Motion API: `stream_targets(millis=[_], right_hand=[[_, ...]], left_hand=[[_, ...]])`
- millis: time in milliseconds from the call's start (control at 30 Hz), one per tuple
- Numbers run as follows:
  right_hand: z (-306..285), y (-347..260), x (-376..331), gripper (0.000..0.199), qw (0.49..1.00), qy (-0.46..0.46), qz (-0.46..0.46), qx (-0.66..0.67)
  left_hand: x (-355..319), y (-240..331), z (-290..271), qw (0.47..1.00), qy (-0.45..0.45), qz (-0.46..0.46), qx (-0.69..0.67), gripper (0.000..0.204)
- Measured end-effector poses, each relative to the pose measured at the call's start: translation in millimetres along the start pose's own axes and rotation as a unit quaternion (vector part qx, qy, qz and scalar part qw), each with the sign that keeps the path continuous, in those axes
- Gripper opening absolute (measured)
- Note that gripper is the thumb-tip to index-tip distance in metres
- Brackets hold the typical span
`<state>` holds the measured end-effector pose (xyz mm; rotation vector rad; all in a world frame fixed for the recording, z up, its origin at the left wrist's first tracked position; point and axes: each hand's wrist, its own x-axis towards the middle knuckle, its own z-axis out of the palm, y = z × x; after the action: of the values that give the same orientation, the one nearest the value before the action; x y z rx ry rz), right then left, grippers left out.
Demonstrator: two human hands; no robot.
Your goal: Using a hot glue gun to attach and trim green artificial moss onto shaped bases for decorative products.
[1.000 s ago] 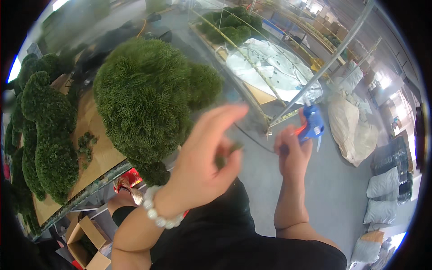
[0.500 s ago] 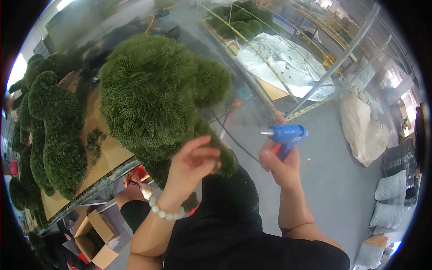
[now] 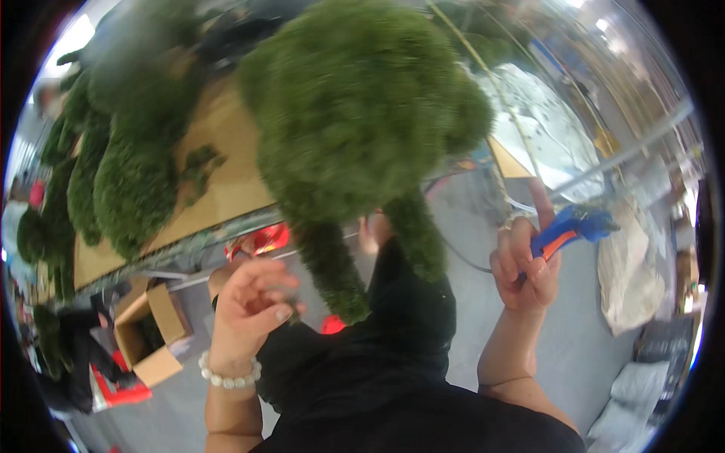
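Green topiary figure [image 3: 355, 128], a shaggy animal shape covered in artificial grass, now fills the upper middle of the head view, larger and nearer than a second ago, its two legs hanging down between the person's hands. The left hand [image 3: 249, 306], which a second ago was spread wide and raised in front of the figure, has dropped below and to the left of the nearer leg [image 3: 328, 264]; its fingers are curled into a loose pinch, seemingly on a small dark tuft, though what it holds is too blurred to be sure. The right hand [image 3: 525, 268] has closed firmly around a blue glue gun [image 3: 570, 230] with an orange trigger, index finger raised, to the right of the other leg [image 3: 419, 234]; the gun has swung from upright to nozzle pointing away to the right. The change suggests the work has turned to the figure's legs. Beyond the left hand, a table [image 3: 226, 181] carries more green figures [image 3: 128, 181], with an open cardboard box [image 3: 151, 332] on the floor beside it.
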<state>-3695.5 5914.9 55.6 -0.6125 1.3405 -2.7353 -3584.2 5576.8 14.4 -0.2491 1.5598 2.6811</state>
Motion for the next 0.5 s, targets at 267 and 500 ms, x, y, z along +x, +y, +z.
stream_targets(millis=[267, 500], right_hand=[[58, 46, -18, 0.075, 0.979, 0.047, 0.069, -0.187], [73, 68, -38, 0.084, 0.961, 0.024, 0.109, -0.253]], left_hand=[[15, 11, 19, 0.987, 0.007, 0.108, -0.117, 0.051], [21, 10, 23, 0.976, -0.013, 0.111, -0.189, 0.041]])
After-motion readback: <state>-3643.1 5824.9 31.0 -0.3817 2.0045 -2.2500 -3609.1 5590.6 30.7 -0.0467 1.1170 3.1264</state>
